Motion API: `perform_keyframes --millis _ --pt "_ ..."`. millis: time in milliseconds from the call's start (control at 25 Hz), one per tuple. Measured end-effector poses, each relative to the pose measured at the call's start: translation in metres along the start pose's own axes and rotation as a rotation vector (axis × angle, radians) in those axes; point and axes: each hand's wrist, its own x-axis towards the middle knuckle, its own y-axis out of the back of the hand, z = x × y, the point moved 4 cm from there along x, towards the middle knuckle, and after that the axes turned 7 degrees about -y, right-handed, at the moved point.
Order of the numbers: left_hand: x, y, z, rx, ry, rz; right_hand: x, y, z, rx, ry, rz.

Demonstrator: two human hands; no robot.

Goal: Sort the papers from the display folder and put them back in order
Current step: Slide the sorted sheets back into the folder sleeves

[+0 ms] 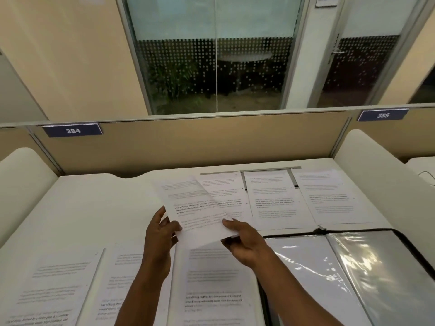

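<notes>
white desk (98, 208), papers spread on it: 3 in back row (274, 198), 3 in front row (213, 285). open display folder (353, 274) at front right w/ shiny clear sleeves, just beside front row. one sheet (200, 208) held up tilted over desk centre, above the rows. left hand (160, 234) pinching its lower left edge; right hand (244, 241) pinching lower right corner, thumb on top.

Two bare forearms, no sleeves in sight, ending in the left hand (160, 234) and right hand (244, 241) (no rings, watch or gloves visible).
</notes>
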Motion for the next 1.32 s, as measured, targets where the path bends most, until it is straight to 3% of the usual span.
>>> perform_keyframes --millis 160,240,440,560,840,1120,1320 --pt "-0.015 -0.011 -0.017 -0.018 0.113 -0.033 -0.043 0.038 -0.007 -0.222 0.134 -0.066" --pt "-0.032 -0.035 -0.019 -0.019 0.066 -0.052 -0.070 0.061 -0.009 -0.279 0.176 -0.040" --pt "-0.101 -0.103 -0.046 0.030 0.035 -0.193 -0.150 0.136 -0.015 -0.158 0.102 -0.040" --pt "-0.147 -0.140 -0.078 0.102 0.076 -0.285 -0.192 0.195 -0.020 -0.127 0.052 0.040" --pt "-0.246 -0.211 -0.137 0.243 0.157 -0.381 -0.273 0.319 -0.021 -0.420 0.279 0.350" --pt "-0.312 -0.253 -0.170 0.323 0.204 -0.421 -0.322 0.397 -0.011 -0.472 0.235 0.409" --pt "-0.347 -0.274 -0.184 0.387 0.329 -0.490 -0.352 0.434 -0.019 -0.510 0.205 0.486"
